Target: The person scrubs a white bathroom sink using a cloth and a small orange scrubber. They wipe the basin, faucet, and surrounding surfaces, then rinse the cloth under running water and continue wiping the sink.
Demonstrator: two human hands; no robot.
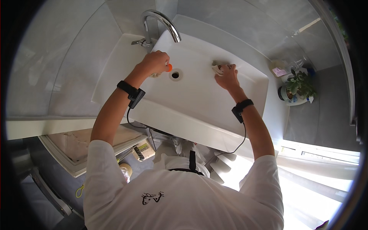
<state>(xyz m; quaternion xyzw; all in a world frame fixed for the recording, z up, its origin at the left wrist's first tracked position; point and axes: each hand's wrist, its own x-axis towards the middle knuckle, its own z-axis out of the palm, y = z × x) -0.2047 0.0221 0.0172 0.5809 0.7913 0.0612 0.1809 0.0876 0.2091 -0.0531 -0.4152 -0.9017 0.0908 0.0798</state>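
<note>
Both hands are over a white rectangular sink point(198, 95). My left hand point(155, 61) is closed around an object with a round orange end point(170, 67), near the drain hole point(175, 75). Most of that object is hidden by the fingers. Something pale and crumpled point(155, 75) shows below this hand; whether it is held or lies on the sink cannot be told. At the right, toward the back wall of the basin, my right hand point(228, 77) grips a bunched, off-white cloth point(217, 69) with darker patches, against the sink surface.
A chrome gooseneck faucet point(164, 18) arches over the back left, with its lever handle point(138, 42) beside it. Potted plants point(299, 83) and a clear plastic bag point(296, 61) stand on the right ledge. A scrub brush point(139, 153) lies below left. Black cables point(245, 135) hang from both wrist bands.
</note>
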